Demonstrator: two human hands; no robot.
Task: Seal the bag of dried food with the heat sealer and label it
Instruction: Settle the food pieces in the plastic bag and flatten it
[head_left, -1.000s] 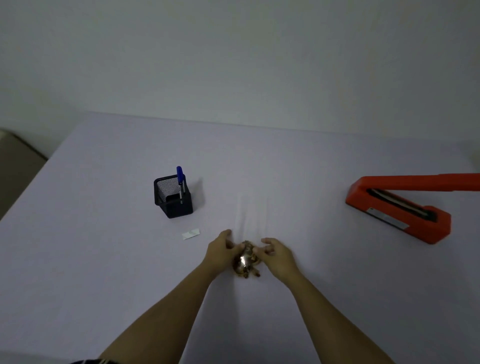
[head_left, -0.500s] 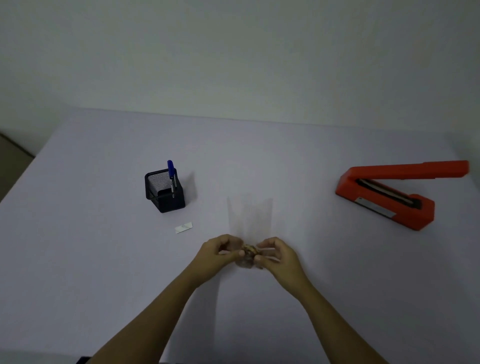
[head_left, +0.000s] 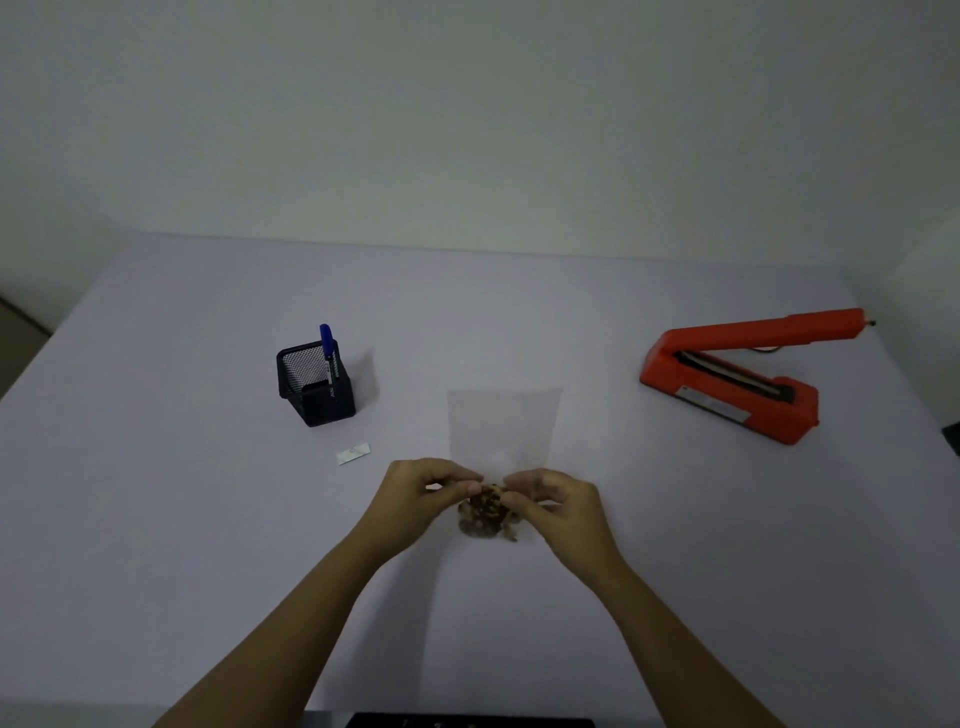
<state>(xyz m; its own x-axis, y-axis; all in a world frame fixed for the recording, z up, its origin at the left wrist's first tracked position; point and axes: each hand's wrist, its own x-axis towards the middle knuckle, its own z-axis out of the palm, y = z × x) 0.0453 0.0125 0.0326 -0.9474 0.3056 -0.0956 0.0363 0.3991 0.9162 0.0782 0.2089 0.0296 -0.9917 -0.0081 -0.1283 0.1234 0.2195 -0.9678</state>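
Note:
A clear plastic bag (head_left: 501, 431) stands upright in front of me, its empty upper part reaching away and a clump of brown dried food (head_left: 487, 514) at its bottom. My left hand (head_left: 423, 491) pinches the bag's left side just above the food. My right hand (head_left: 558, 501) pinches the right side at the same height. An orange heat sealer (head_left: 732, 384) sits at the right with its arm raised. A small white label (head_left: 353, 453) lies flat to the left of my hands.
A black mesh pen holder (head_left: 317, 384) with a blue pen (head_left: 327, 345) stands at the left, behind the label. The table is covered in a pale lilac cloth (head_left: 156, 519). A dark object edge shows at the far right (head_left: 953, 439).
The bag was bunched low between my hands, then was lifted and stretched upright. Its flat upper part now stands taller and the food hangs lower between my fingers.

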